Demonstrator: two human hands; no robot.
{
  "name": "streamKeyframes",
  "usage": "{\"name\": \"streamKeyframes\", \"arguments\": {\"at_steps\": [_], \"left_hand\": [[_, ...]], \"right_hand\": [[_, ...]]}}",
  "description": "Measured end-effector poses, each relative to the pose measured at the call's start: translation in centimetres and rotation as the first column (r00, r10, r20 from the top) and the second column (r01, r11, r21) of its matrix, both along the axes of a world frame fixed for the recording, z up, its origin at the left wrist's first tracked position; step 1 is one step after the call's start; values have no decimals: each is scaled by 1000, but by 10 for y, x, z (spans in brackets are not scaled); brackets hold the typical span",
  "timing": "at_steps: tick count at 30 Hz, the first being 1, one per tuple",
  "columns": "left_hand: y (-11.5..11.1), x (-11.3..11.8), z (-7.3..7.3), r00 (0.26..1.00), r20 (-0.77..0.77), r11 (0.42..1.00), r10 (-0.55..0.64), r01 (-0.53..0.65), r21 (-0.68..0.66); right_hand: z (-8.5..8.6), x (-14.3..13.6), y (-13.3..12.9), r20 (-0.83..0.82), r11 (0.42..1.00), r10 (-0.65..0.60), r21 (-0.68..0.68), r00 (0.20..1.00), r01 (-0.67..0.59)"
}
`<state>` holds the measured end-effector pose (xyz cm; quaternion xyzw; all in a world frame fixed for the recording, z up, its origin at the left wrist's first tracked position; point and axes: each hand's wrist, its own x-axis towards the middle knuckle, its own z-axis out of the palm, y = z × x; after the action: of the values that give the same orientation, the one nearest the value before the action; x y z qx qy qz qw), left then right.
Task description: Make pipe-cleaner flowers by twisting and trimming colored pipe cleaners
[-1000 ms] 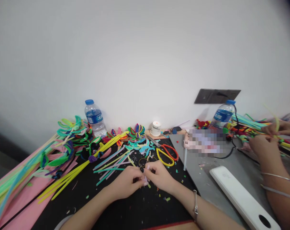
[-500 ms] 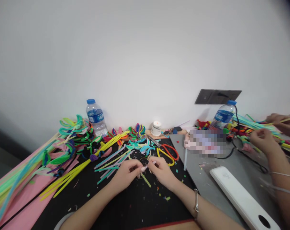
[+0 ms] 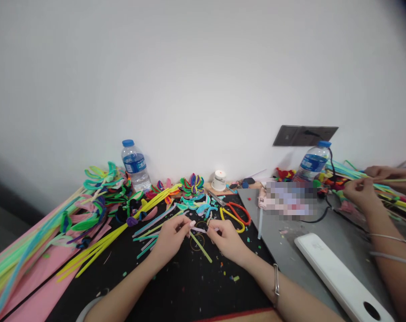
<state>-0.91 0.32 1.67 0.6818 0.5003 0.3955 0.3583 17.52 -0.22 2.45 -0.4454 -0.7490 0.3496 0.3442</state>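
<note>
Between my hands stretches a short pale lilac pipe cleaner [image 3: 199, 230]. My left hand [image 3: 171, 238] pinches its left end between thumb and forefinger. At the other end, my right hand [image 3: 226, 239] has its fingers closed on it. A yellow-green pipe cleaner [image 3: 203, 250] slants down from my left fingertips; whether it is held or lies on the black mat [image 3: 176, 286] I cannot tell. Left of my hands lie several lilac and teal pipe cleaners [image 3: 151, 237]. Scissors with red and yellow handles [image 3: 234, 219] rest just beyond my right hand.
Finished pipe-cleaner shapes [image 3: 99, 179] and long yellow pipe cleaners [image 3: 112, 237] fill the left. Water bottles [image 3: 135, 165] stand against the wall, beside a white tub [image 3: 219, 181]. Rightward are a pink glue gun [image 3: 262, 199], a white elongated device [image 3: 340, 275] and another person's hands [image 3: 362, 194].
My left hand has moved left, away from my right, so more of the lilac pipe cleaner shows. The yellow-green one shows more length. The other person's hands have come closer together.
</note>
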Motion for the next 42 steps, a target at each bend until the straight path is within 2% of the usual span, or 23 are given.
{"name": "streamKeyframes", "arguments": {"at_steps": [6,12,15,21,25,30,35,42], "left_hand": [[1,-1,-1,997,26,998,67,-68,15],[-1,2,-3,982,189,999,17,-9,-46],[-3,3,-3,975,219,998,38,-28,-49],[-2,0,-2,992,95,996,82,-85,27],[0,-4,0,999,-49,997,-7,11,83],[-2,-3,6,953,-213,962,-217,245,117],[-7,1,4,878,-301,903,-373,417,98],[-14,7,-8,786,-426,842,-448,531,94]], "right_hand": [[1,-2,-3,-19,993,107,-49,994,-108],[-4,-6,-8,-9,963,225,-148,974,-224],[-3,-7,-9,-24,942,275,-195,961,-274],[-1,-1,-4,-61,980,151,-123,987,-158],[-3,4,1,-171,991,80,-88,982,-96],[-3,5,3,-255,989,-2,-144,967,-36],[2,2,-1,-185,994,46,-90,982,-64],[-4,-3,-7,-87,988,142,-45,986,-146]]}}
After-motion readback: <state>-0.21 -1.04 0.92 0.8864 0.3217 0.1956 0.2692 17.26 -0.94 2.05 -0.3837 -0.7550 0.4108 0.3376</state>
